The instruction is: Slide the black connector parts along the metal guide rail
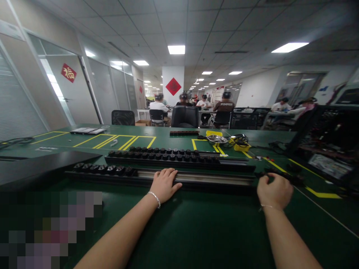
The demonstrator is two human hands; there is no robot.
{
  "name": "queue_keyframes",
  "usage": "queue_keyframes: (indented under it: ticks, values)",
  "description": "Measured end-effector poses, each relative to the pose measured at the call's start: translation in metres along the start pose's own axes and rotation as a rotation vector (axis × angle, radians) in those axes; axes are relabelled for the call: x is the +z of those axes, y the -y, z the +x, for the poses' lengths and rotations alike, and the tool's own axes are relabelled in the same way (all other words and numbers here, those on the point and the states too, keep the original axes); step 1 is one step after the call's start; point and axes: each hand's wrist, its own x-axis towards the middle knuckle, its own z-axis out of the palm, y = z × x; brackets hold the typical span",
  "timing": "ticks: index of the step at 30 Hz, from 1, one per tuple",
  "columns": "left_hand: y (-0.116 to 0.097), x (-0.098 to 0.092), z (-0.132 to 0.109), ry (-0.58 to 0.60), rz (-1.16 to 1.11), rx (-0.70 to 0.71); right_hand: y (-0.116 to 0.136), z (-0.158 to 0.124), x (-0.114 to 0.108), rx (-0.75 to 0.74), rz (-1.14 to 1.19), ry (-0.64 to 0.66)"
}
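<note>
A long black rail (218, 177) with a pale inner channel lies across the green table in front of me. Several small black round parts (103, 169) sit in a row in its left portion. My left hand (165, 185) lies over the middle of this rail, fingers stretched out and thumb apart. At the rail's right end, my right hand (275, 191) is closed, thumb and fingers curled together. Something dark shows by its fingertips, too unclear to name. Just behind lies a second black rail (235, 164), also carrying rows of black round parts (168, 153).
A metal bowl (217, 139) and a yellow tray (240, 145) with dark cables stand at the back right. Farther back lies a short dark strip (184, 133). A large black frame (331, 149) rises on the right, a dark panel (36, 168) on the left. People sit at distant tables.
</note>
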Motion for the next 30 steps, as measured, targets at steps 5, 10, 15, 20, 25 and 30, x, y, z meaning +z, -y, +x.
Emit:
queue_keyframes:
  ticks: [5, 10, 15, 20, 25, 30]
  values:
    - [0.014, -0.019, 0.011, -0.075, 0.035, -0.197, 0.069, -0.032, -0.003, -0.471, 0.109, 0.348]
    - [0.071, -0.060, 0.011, -0.017, 0.231, -0.557, 0.093, -0.053, -0.002, -0.529, 0.076, 0.496]
    - [0.124, -0.080, 0.002, 0.297, 0.186, -0.714, 0.094, -0.052, -0.005, -0.506, 0.058, 0.516]
    - [0.130, -0.075, 0.000, 0.303, 0.210, -0.721, 0.093, -0.051, -0.005, -0.493, 0.058, 0.539]
    - [0.128, -0.073, 0.000, 0.284, 0.206, -0.732, 0.093, -0.052, -0.005, -0.509, 0.052, 0.527]
    - [0.129, -0.074, 0.000, 0.285, 0.155, -0.752, 0.094, -0.053, -0.006, -0.499, 0.047, 0.526]
